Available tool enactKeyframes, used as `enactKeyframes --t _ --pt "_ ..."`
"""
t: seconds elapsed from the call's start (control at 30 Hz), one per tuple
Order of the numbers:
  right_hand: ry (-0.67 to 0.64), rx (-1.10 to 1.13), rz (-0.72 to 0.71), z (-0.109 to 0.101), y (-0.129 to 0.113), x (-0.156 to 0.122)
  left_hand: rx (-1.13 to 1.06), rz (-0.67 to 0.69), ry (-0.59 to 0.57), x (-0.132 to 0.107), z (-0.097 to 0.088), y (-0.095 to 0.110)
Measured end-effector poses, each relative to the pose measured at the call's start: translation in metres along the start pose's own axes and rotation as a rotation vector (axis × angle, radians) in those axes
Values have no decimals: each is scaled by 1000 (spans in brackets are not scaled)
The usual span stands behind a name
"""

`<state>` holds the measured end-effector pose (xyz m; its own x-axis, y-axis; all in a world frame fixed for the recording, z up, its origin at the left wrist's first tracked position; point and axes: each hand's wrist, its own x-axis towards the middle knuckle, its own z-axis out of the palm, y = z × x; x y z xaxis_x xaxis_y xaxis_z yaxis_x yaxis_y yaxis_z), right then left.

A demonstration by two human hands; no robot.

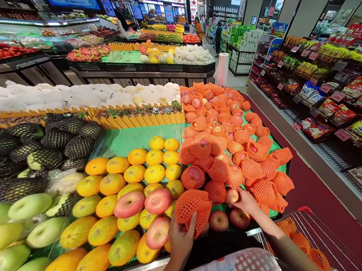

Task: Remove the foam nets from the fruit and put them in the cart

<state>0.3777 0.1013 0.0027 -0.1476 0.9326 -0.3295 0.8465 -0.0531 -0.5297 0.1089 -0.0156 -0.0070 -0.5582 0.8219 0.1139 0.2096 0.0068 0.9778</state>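
My left hand (183,236) is closed around an orange foam net sleeve (194,210); whether fruit sits inside it I cannot tell. My right hand (247,202) grips a red apple (231,195) at the front of the apple heap. Just below it, two bare apples lie side by side, a left one (218,221) and a right one (239,219). Behind both hands spreads a pile of apples in orange foam nets (209,145). Left of my left hand, several bare red apples (157,233) rest on top of orange citrus fruit (122,247).
Green apples (8,263) and dark-netted fruit (44,145) fill the display's left side. A yellow picket divider (141,118) runs behind the citrus. At lower right stands a wire cart (318,224) holding orange foam nets. Snack shelves (341,99) line the right.
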Motion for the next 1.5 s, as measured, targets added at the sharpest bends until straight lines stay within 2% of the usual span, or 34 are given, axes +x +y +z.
enactKeyframes --t 0.27,0.5,0.6,0.77,0.9,1.07,1.17,1.4,1.5 --pt "63 -30 -2 13 -4 -11 5 37 -30 0 0 3" --pt "120 -157 2 6 -9 -16 -20 16 4 -1 -4 -2" --pt "152 -195 -116 8 -19 -23 -18 13 31 -1 -7 -9" --pt "55 -212 -390 34 -35 -18 10 32 48 -2 -8 -9" --pt "125 -316 -419 52 -46 4 25 82 26 -3 -4 0" --pt "207 -475 -423 59 -53 21 27 93 50 -5 -6 4" --pt "201 -370 -423 55 -48 22 53 88 72 -4 -10 2" --pt "139 -14 -637 22 -30 13 89 65 58 -5 -11 2" --pt "145 48 -658 17 -29 8 73 76 54 -6 -8 3"
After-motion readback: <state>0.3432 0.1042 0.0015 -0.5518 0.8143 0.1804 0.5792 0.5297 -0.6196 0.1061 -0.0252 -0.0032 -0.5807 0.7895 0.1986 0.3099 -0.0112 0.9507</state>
